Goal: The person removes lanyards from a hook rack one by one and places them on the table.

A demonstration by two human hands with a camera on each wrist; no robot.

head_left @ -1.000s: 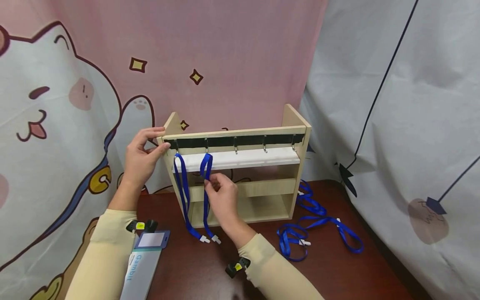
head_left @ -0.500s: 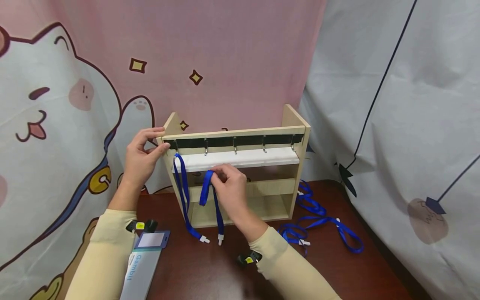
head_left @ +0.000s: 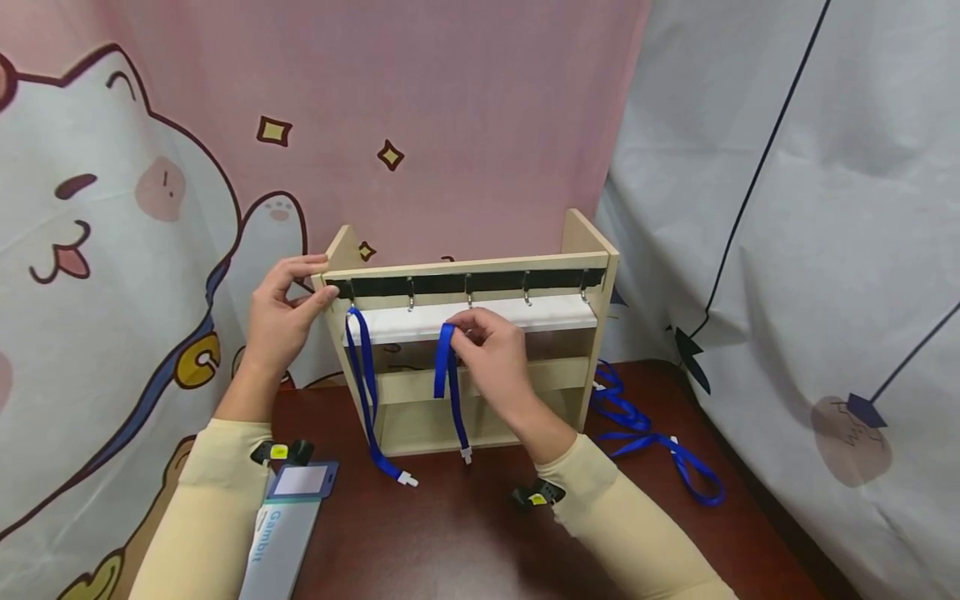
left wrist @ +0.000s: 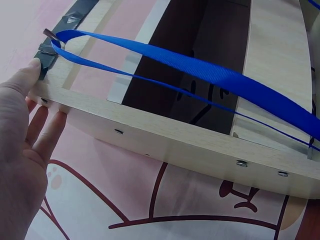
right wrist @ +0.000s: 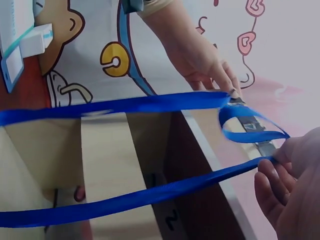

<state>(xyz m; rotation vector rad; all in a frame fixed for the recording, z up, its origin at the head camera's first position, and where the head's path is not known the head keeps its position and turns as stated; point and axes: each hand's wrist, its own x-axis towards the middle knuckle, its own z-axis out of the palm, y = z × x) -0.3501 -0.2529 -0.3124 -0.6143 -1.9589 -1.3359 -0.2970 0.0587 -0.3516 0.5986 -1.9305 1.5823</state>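
My left hand [head_left: 281, 317] grips the upper left corner of a small wooden rack [head_left: 457, 267], thumb on the front and fingers along the outer side, as the left wrist view shows. A blue lanyard [head_left: 366, 367] hangs from the leftmost metal hook, its white clip at the bottom. Between thumb and fingertips my right hand [head_left: 497, 354] pinches a second blue lanyard [head_left: 442, 362] just below the middle hook [head_left: 469, 292]. That lanyard's top folds over the fingers, and its white clip dangles in front of the rack's lower shelf.
More hooks run along a black strip [head_left: 497, 282] across the rack. Loose blue lanyards [head_left: 693, 475] lie on the dark table [head_left: 420, 542] at right. At left, a white Gambit box [head_left: 285, 533] has a blue badge holder [head_left: 303, 479] on it.
My right hand has carried the second lanyard from beneath the second hook rightward and up to below the middle hook. My left hand stays on the rack's corner.
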